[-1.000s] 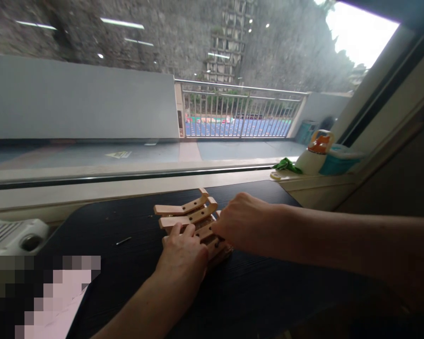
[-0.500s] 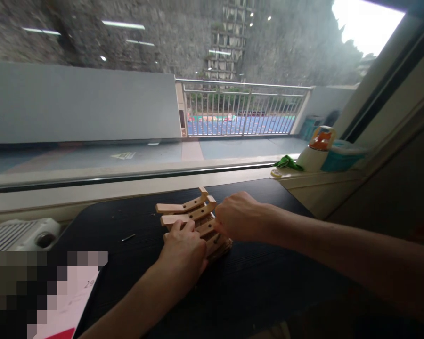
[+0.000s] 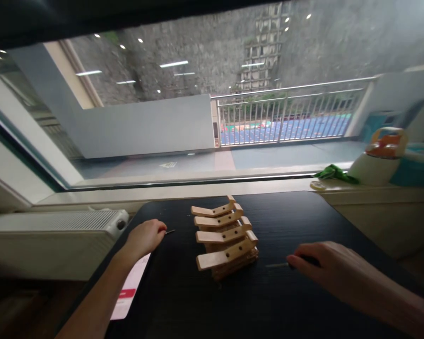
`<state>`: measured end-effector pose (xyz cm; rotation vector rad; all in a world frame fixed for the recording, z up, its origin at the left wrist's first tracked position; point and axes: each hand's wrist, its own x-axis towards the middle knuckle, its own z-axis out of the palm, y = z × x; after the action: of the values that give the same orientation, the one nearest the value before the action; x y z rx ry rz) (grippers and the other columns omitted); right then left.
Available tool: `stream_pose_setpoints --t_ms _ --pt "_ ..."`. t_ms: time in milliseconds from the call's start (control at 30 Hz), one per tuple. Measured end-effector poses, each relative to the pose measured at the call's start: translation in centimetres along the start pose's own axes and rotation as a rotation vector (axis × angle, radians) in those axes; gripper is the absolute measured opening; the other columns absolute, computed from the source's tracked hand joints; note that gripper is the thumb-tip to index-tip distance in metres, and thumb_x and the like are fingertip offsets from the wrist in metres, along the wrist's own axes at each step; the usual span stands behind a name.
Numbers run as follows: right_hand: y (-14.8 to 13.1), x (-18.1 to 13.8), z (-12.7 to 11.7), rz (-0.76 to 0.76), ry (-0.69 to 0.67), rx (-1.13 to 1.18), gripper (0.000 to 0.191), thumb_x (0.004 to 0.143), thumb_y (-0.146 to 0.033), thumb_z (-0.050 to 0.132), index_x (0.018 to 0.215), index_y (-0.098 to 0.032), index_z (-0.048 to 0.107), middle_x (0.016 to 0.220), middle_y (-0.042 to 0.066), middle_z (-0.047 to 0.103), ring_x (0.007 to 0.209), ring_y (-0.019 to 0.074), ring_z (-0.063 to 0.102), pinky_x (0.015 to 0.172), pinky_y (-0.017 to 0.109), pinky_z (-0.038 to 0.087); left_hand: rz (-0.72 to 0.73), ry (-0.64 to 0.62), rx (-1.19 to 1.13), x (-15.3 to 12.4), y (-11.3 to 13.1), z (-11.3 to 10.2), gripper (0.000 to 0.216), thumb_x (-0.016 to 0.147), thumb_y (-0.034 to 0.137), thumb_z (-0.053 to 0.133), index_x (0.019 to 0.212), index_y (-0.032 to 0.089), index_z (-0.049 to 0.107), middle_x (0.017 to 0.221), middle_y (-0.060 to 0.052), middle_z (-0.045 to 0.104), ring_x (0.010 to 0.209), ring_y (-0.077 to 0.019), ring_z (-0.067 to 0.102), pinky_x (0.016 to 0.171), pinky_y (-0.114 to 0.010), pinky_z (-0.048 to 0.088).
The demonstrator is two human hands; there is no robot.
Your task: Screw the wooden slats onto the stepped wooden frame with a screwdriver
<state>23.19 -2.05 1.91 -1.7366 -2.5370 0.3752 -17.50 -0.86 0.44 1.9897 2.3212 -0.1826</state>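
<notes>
My left hand (image 3: 145, 239) is closed at the left of the dark table, its fingertips pinched at one end of a thin metal rod (image 3: 171, 231), perhaps a screwdriver bit. To the right, my right hand (image 3: 321, 261) wraps around the dark handle of a screwdriver (image 3: 277, 265), whose shaft points left, low over the tabletop. Between both hands stands a wooden piece with several curved wooden hooks (image 3: 223, 235) in a row, each with two dark holes. Neither hand touches it. Its lower part is mostly hidden beneath the hooks.
The black table (image 3: 183, 306) stands against a window sill (image 3: 261, 189). A flat thing with a pink and red face (image 3: 127, 294) lies under my left forearm. A white radiator (image 3: 56, 226) is at left. A green cloth (image 3: 335, 174) and a white container (image 3: 376, 167) sit on the sill.
Both hands have left the wooden piece: the left moved left to the metal rod, the right moved right with the screwdriver now showing. All hooks are uncovered. The view has turned left.
</notes>
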Motion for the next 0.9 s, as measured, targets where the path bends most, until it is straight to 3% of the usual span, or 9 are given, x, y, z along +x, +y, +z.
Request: stream_pose_setpoints --t_ms 133,233,333,433,567,700,800,900 --pt "1.5 -0.2 2.0 0.016 -0.043 0.046 0.04 0.09 -0.046 0.04 0.066 -0.023 0.063 0.064 0.002 0.065 0.059 0.0182 0.058 0.055 0.029 0.023 -0.041 -0.066 0.017 1.2 0.9 0.8 0.018 0.089 0.028 0.054 0.098 0.02 0.067 0.104 -0.005 0.068 0.099 -0.02 0.063 0.087 -0.036 0.049" --pt "1.9 -0.3 2.0 0.017 -0.047 0.054 0.038 0.09 -0.045 0.04 0.069 -0.024 0.064 0.067 0.002 0.067 0.062 0.0193 0.06 0.056 0.03 0.025 -0.066 -0.106 0.044 2.0 1.7 1.4 0.026 0.09 0.035 0.055 0.108 0.016 0.06 0.109 -0.006 0.063 0.095 -0.0185 0.062 0.084 -0.04 0.052" --pt "1.7 -0.6 1.3 -0.003 -0.026 0.052 0.033 0.089 -0.042 0.043 0.074 -0.025 0.067 0.071 0.002 0.069 0.066 0.0202 0.062 0.057 0.029 0.029 -0.099 -0.109 0.066 2.5 2.2 1.7 0.027 0.09 0.035 0.055 0.109 0.015 0.059 0.108 -0.006 0.063 0.092 -0.0179 0.062 0.081 -0.039 0.053" --pt "0.6 -0.7 -0.1 -0.045 0.016 0.062 0.022 0.086 -0.035 0.049 0.083 -0.025 0.069 0.076 0.002 0.07 0.068 0.0196 0.064 0.057 0.028 0.033 -0.085 -0.069 0.051 1.9 2.5 1.2 0.015 0.088 0.027 0.054 0.089 0.014 0.063 0.092 -0.007 0.067 0.086 -0.0202 0.064 0.076 -0.036 0.05" --pt "-1.9 -0.1 -2.4 -0.261 0.071 0.097 0.021 0.089 -0.025 0.048 0.098 -0.025 0.067 0.086 0.001 0.071 0.078 0.0172 0.065 0.066 0.026 0.038 -0.009 0.028 -0.032 -0.4 3.6 -1.1 0.016 0.084 0.023 0.045 0.085 0.018 0.06 0.084 -0.006 0.068 0.08 -0.0226 0.065 0.068 -0.032 0.045" --pt "-4.7 1.6 -3.6 -0.389 0.041 -0.131 0.019 0.089 -0.021 0.05 0.095 -0.022 0.068 0.083 0.003 0.07 0.075 0.0178 0.064 0.061 0.027 0.036 0.257 0.159 -0.253 -2.8 7.0 -3.6 0.022 0.085 0.028 0.043 0.096 0.022 0.06 0.083 -0.001 0.068 0.075 -0.0166 0.063 0.068 -0.026 0.043" --pt "-6.3 2.9 -3.9 -0.394 -0.02 -0.292 0.017 0.089 -0.019 0.05 0.086 -0.02 0.067 0.078 0.004 0.069 0.07 0.0185 0.064 0.056 0.027 0.033 0.5 0.115 -0.34 -3.4 10.4 -4.0 0.022 0.082 0.019 0.044 0.086 0.023 0.065 0.085 0.0 0.069 0.079 -0.0153 0.062 0.07 -0.024 0.043" --pt "-7.1 3.7 -4.1 -0.398 -0.062 -0.361 0.018 0.089 -0.019 0.05 0.083 -0.018 0.067 0.077 0.005 0.07 0.069 0.0185 0.064 0.053 0.026 0.031 0.643 0.047 -0.205 -3.1 13.1 -3.5 0.025 0.081 0.016 0.046 0.079 0.022 0.07 0.084 -0.004 0.069 0.082 -0.0185 0.062 0.072 -0.028 0.044"
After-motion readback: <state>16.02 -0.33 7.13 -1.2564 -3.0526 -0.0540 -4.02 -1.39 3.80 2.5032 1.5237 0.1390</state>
